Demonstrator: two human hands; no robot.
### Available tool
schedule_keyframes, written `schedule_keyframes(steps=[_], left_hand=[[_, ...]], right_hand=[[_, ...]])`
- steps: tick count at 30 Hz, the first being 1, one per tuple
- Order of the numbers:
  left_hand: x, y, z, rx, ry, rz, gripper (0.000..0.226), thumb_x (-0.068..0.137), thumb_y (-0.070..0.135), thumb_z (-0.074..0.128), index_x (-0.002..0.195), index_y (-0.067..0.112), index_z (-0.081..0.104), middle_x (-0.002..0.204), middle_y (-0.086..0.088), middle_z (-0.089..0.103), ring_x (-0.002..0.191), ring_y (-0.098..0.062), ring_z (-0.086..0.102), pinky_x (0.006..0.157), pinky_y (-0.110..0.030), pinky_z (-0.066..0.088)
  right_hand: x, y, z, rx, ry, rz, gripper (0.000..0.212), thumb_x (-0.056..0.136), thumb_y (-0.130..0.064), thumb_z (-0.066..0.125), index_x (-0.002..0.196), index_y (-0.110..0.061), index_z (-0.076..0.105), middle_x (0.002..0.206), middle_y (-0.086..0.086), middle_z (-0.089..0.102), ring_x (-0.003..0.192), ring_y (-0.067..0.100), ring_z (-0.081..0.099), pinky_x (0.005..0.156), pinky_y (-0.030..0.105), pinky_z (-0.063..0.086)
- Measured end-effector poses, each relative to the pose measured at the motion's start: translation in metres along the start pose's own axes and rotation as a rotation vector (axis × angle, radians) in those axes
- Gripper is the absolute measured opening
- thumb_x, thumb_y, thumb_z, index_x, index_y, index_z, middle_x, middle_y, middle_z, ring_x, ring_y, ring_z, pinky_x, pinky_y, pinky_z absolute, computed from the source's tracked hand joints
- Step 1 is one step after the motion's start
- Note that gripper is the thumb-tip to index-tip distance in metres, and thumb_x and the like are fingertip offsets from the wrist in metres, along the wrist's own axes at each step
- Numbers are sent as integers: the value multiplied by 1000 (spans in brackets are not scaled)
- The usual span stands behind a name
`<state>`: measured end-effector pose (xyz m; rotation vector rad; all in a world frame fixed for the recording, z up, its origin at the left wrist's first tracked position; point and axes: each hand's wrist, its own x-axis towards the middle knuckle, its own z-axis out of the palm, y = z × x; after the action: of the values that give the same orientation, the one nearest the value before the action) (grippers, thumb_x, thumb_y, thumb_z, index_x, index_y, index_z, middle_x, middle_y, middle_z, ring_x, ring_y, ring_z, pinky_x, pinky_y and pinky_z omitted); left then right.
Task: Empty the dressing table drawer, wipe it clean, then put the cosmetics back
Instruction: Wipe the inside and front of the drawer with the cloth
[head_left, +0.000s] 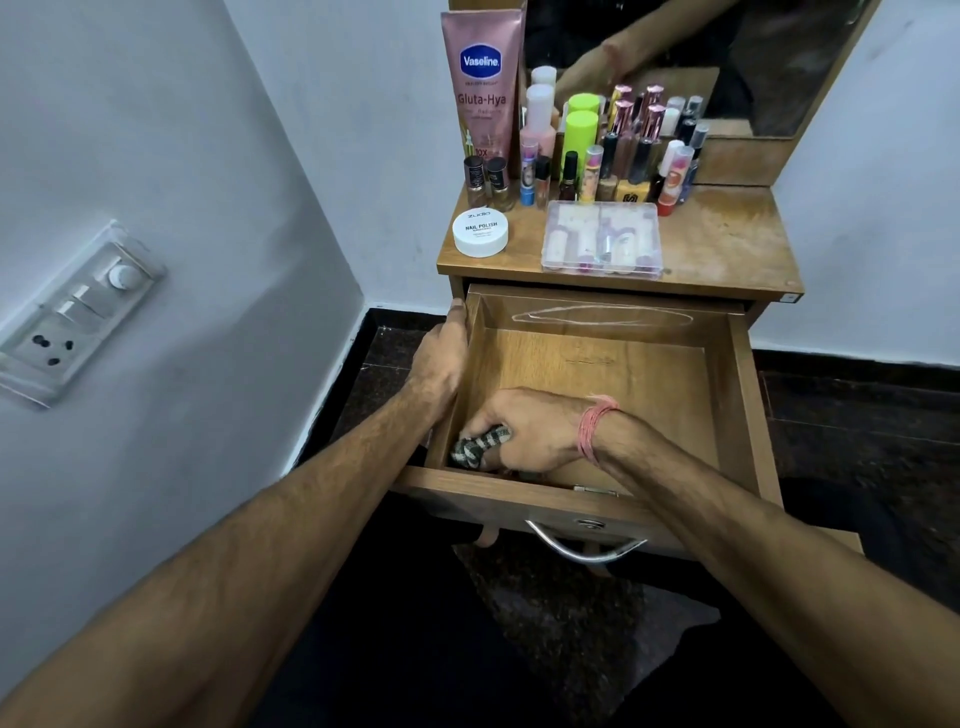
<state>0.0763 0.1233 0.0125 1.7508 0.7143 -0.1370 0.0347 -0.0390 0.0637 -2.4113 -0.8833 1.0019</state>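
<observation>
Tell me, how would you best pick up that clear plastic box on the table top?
Take the clear plastic box by its two short ends, coming down from above at the front edge of the table top. It lies flat and wide with its lid shut, bottles crowd behind it, and its right end is clear.

I count one open drawer (602, 374) with one cloth (478, 449) in its near left corner. On the table top (727, 244) I see one pink tube (482, 78), one white jar (480, 232), one clear box (602, 236) and two green-capped bottles (581, 130); the small bottles at the back edge I cannot count surely.

A home bedroom corner: a wooden dressing table (727, 244) with mirror (753, 57), crowded with cosmetics (587, 150).
</observation>
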Motion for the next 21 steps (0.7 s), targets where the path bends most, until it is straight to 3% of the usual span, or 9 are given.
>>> schedule_keyframes(steps=[2,5,8,10,12,16,21], left_hand=[[-2,0,0,-4,7,0,104,84,88,26,145,19,73,140,-12,76,130,-33,70,123,-52,47],[-4,-1,0,5,5,9,103,85,87,25,146,20,72,142,-11,75,130,-33,69,124,-52,45],[-5,-1,1,-11,2,4,100,85,85,28,146,19,73,143,-11,74,131,-32,69,124,-51,46],[-3,-1,1,0,10,13,98,90,84,29,149,18,71,146,-13,72,134,-33,67,123,-52,46],[-2,-1,2,12,18,18,96,94,83,28,150,16,69,148,-15,71,136,-34,66,123,-52,47],[-1,-3,2,28,18,23,100,89,85,26,148,17,70,145,-14,72,134,-33,67,122,-53,47],[1,-5,3,7,20,15,109,78,94,26,145,21,72,140,-10,75,131,-31,69,122,-53,47]], right_hand=[[-2,6,1,148,-17,-23,36,103,-24,73,138,-34,72,129,-12,71,90,1,65,76,20,53],[0,15,8,470,111,16,27,98,-21,78,119,-37,77,118,-10,77,103,14,74,95,37,62],[14,16,-2,588,585,85,25,92,-17,84,111,-33,79,110,-14,74,107,11,69,96,31,58],[27,13,-17,515,930,133,23,86,-22,87,104,-34,79,100,-16,75,101,9,68,97,29,55],[41,10,-28,385,1116,155,20,81,-28,86,99,-31,78,95,-13,77,94,14,70,92,31,55],[58,14,-18,132,1128,66,21,85,-25,84,105,-23,78,106,-5,74,92,27,73,85,42,60],[52,22,-14,-132,1025,66,31,100,-36,70,130,-27,72,129,-5,67,110,31,70,85,44,58]])
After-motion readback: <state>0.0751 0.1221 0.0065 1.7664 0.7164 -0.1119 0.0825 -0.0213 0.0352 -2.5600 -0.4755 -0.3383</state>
